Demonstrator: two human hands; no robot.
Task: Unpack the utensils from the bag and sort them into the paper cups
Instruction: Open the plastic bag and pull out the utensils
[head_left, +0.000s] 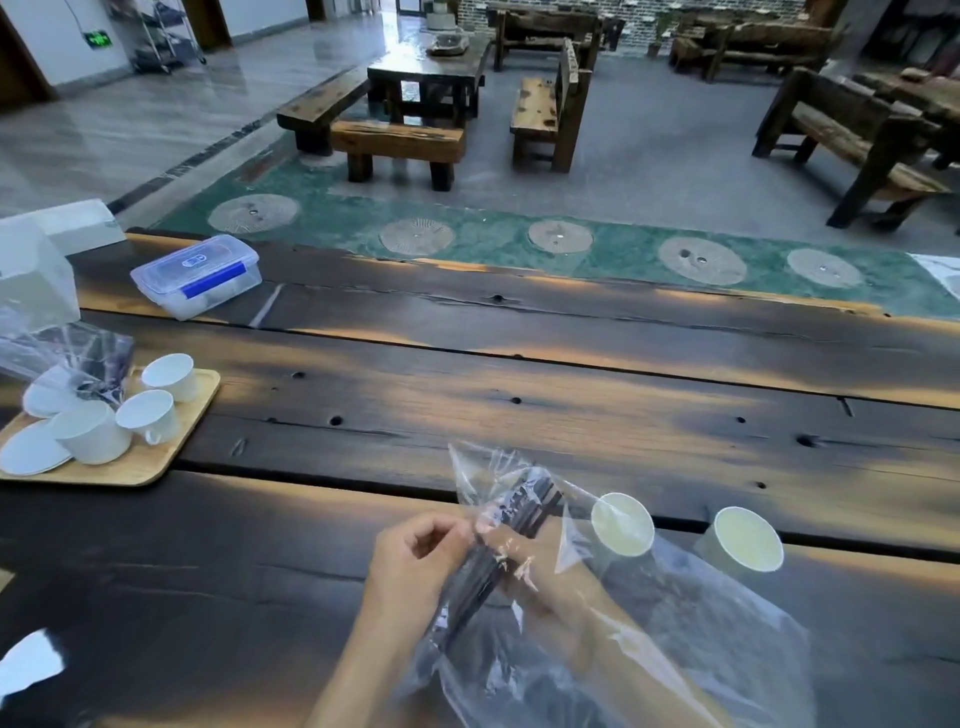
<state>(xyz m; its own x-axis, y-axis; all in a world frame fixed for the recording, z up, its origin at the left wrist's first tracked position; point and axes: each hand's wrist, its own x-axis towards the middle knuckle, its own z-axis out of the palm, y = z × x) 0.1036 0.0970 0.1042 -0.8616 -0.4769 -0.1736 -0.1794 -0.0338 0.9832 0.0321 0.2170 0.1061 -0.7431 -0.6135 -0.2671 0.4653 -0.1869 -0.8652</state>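
A clear plastic bag (675, 639) lies over my right forearm near the table's front edge. Inside it my right hand (524, 561) is wrapped around a bundle of dark chopsticks (519, 514), whose tips poke toward the bag's far end. My left hand (415, 556) pinches the bag and the chopsticks from outside, on the left. Two empty white paper cups stand upright just right of the bag: the nearer paper cup (622, 524) is partly veiled by plastic, the other paper cup (748, 539) stands free.
At the left, a wooden tray (156, 457) carries white teacups and saucers, with another crinkled plastic bag (62, 358) over it. A clear lidded container (197, 275) with blue clips sits at the far left. The dark plank table (571, 374) stretches wide.
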